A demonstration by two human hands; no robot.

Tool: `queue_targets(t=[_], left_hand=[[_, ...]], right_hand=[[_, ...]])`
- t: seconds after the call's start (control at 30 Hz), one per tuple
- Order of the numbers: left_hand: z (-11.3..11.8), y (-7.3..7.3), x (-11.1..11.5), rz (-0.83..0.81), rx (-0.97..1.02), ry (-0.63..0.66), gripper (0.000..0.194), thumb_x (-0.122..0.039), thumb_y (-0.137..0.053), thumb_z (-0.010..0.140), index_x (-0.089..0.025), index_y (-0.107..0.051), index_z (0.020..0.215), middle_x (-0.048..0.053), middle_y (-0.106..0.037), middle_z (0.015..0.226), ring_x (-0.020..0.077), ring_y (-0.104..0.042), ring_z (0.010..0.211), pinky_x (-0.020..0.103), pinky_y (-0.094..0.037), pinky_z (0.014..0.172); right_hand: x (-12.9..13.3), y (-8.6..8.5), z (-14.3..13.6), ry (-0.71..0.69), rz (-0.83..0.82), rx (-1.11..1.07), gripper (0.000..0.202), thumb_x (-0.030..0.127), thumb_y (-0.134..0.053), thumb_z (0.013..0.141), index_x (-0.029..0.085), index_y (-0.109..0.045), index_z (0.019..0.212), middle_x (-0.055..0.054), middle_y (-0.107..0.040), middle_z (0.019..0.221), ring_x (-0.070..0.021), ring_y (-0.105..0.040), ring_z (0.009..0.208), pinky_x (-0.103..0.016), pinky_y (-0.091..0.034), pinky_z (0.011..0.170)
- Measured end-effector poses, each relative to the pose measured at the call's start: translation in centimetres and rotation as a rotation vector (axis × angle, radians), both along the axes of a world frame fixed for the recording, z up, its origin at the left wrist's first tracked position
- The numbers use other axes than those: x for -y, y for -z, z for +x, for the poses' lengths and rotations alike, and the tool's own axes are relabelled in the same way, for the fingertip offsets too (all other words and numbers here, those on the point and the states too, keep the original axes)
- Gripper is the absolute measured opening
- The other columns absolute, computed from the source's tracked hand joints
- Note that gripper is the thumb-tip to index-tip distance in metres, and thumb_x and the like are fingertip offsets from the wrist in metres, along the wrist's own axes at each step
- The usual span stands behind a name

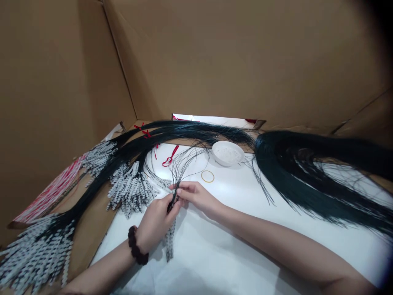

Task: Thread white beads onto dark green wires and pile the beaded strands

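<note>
My left hand (159, 217), with a dark scrunchie (137, 246) at the wrist, is closed on a small bundle of thin black strands (179, 174). My right hand (193, 194) pinches the same bundle just above, its fingertips touching those of my left hand. From the grip, loose strands fan upward and curve to the right. Below my hands hang the bundle's black-and-white patterned ends (170, 241). A yellow ring (207, 176) lies on the white surface (233, 254) beyond my right hand.
Black bundles with white patterned ends (39, 254) lie along the left. A red ribbon (171, 156) and a white bowl (228, 153) sit behind my hands. A thick black bundle (276, 176) curves at the right. Cardboard walls (230, 61) rise behind; red-and-white strands (53, 188) lie far left.
</note>
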State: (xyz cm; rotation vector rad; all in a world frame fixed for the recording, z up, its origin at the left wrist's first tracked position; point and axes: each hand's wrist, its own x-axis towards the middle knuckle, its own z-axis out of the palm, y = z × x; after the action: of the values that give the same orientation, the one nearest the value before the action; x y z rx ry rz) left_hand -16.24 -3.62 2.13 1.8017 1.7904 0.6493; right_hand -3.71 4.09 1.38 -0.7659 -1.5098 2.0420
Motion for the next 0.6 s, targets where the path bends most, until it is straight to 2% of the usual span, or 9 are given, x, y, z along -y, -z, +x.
queue_targets(t=[0.13,0.2,0.27,0.33,0.43,0.53,0.6], left_hand=[[0.0,-0.3,-0.2,0.054,0.062,-0.033,0.023,-0.032,-0.032,0.085,-0.019,-0.048,0.074,0.002,-0.056,0.067,0.0181,-0.051,0.062,0.026,-0.032,0.057],[0.2,-0.5,-0.2,0.079,0.101,-0.054,0.022,-0.031,-0.032,0.084,-0.020,-0.047,0.073,0.003,-0.056,0.071,0.0183,-0.050,0.066,0.026,-0.034,0.060],[0.3,-0.9,-0.1,0.058,0.148,-0.083,0.024,-0.031,-0.031,0.084,-0.020,-0.046,0.069,0.002,-0.054,0.069,0.0181,-0.050,0.067,0.026,-0.034,0.062],[0.3,-1.8,0.0,-0.006,0.227,-0.102,0.026,-0.031,-0.029,0.085,-0.020,-0.045,0.067,0.001,-0.052,0.068,0.0174,-0.049,0.069,0.026,-0.035,0.065],[-0.4,-3.8,0.3,-0.065,0.370,-0.113,0.029,-0.032,-0.029,0.085,-0.019,-0.046,0.065,0.000,-0.051,0.069,0.0157,-0.048,0.072,0.025,-0.035,0.070],[-2.3,-5.5,0.8,-0.030,0.520,-0.161,0.031,-0.034,-0.030,0.085,-0.019,-0.045,0.063,-0.001,-0.049,0.065,0.0137,-0.047,0.067,0.024,-0.035,0.069],[-4.2,-6.3,1.1,-0.011,0.656,-0.210,0.030,-0.036,-0.033,0.084,-0.019,-0.044,0.063,-0.002,-0.048,0.062,0.0120,-0.045,0.060,0.023,-0.036,0.061]], right_hand=[[-0.8,-0.6,-1.8,0.123,-0.020,-0.032,0.030,0.041,-0.051,0.076,0.012,-0.060,0.075,-0.003,-0.056,0.069,-0.0091,-0.050,0.063,-0.021,-0.039,0.061],[-1.4,-1.2,-2.9,0.158,-0.114,-0.109,0.029,0.039,-0.049,0.078,0.011,-0.056,0.075,-0.005,-0.057,0.072,-0.0107,-0.053,0.068,-0.023,-0.041,0.063],[-2.4,-2.1,-4.0,0.136,-0.205,-0.188,0.024,0.034,-0.047,0.080,0.012,-0.051,0.073,-0.004,-0.057,0.066,-0.0114,-0.054,0.062,-0.025,-0.042,0.061],[-3.7,-3.4,-4.7,0.149,-0.204,-0.247,0.019,0.027,-0.047,0.079,0.013,-0.048,0.068,-0.001,-0.053,0.057,-0.0105,-0.052,0.052,-0.026,-0.041,0.057],[-6.4,-5.4,-5.0,0.238,-0.136,-0.287,0.020,0.020,-0.047,0.077,0.015,-0.042,0.059,0.004,-0.045,0.048,-0.0087,-0.046,0.045,-0.024,-0.039,0.053],[-9.6,-7.1,-4.6,0.312,-0.089,-0.294,0.025,0.015,-0.045,0.078,0.016,-0.038,0.054,0.005,-0.043,0.047,-0.0077,-0.047,0.047,-0.022,-0.039,0.055],[-11.7,-7.9,-4.1,0.351,-0.059,-0.278,0.025,0.012,-0.043,0.080,0.015,-0.041,0.055,0.004,-0.045,0.047,-0.0071,-0.046,0.048,-0.021,-0.039,0.054]])
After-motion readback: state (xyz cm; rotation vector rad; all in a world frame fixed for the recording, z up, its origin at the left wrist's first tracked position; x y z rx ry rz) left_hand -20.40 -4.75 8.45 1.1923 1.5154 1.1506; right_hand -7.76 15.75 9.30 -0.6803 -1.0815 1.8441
